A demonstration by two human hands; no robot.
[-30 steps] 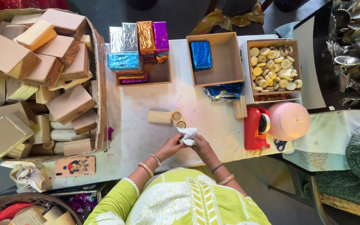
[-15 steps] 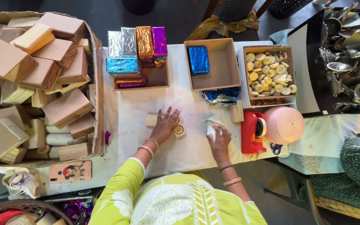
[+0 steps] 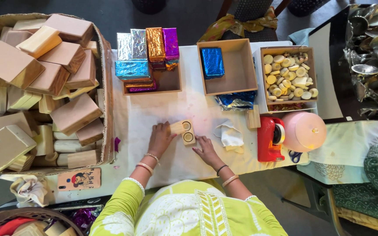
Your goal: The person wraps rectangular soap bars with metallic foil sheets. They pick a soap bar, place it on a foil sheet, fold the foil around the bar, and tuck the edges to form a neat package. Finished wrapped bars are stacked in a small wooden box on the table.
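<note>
1. The left hand lay fingers-forward on the pale wooden block with two round recesses, pressing its left end without visibly closing around it; the right hand touched the block's near right corner with spread, flat fingers, so neither hand truly gripped it.
2. The block rested flat on the white paper-covered table, about mid-table and just in front of the person; a crumpled white cloth lay just beside it to the right.
3. A likely slip, as I judged it: with only fingertip pressure, the block could skid or turn on the smooth paper; a sideways push might carry it into the cloth.
4. Further right stood a red tape dispenser, touching a pink round lidded container; a sweeping right elbow could knock either.
5. Behind lay a shallow wooden tray of foil-wrapped blocks, a second tray holding one blue foil-wrapped block, and a box of pale round discs.
6. To the left, a large cardboard carton of plain wooden blocks walled that side; open room remained mainly on the paper between hands and trays.
</note>
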